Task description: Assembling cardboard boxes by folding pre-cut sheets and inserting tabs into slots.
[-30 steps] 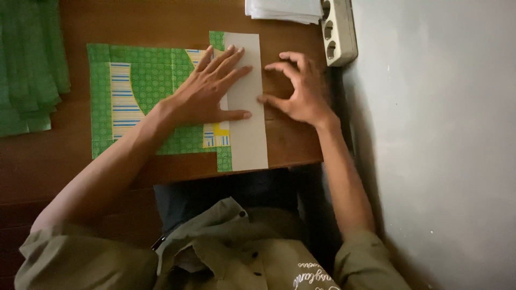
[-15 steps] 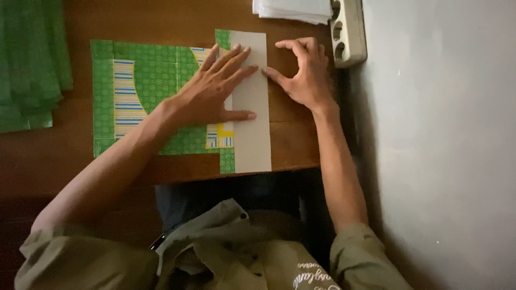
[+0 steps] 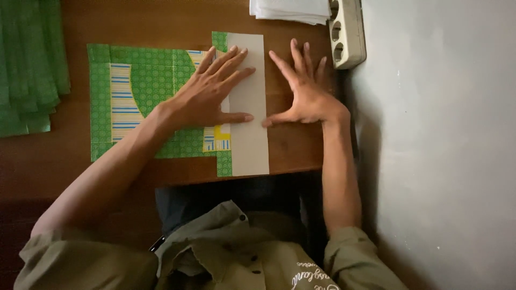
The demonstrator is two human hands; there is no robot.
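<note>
Left hand (image 3: 207, 94) flat, fingers spread, pressing on the green patterned sheet (image 3: 145, 80) and its folded-over white flap (image 3: 248, 107). Right hand (image 3: 303, 88) open, palm down on the wooden table (image 3: 161, 24), thumb touching the flap edge. Power strip (image 3: 346, 32) and white paper stack (image 3: 290, 9) beyond; green sheets (image 3: 27, 64) far left.

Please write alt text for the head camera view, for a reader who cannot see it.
A left hand presses flat on a green patterned sheet and its folded white flap, on a wooden table. The right hand lies flat beside the flap.
</note>
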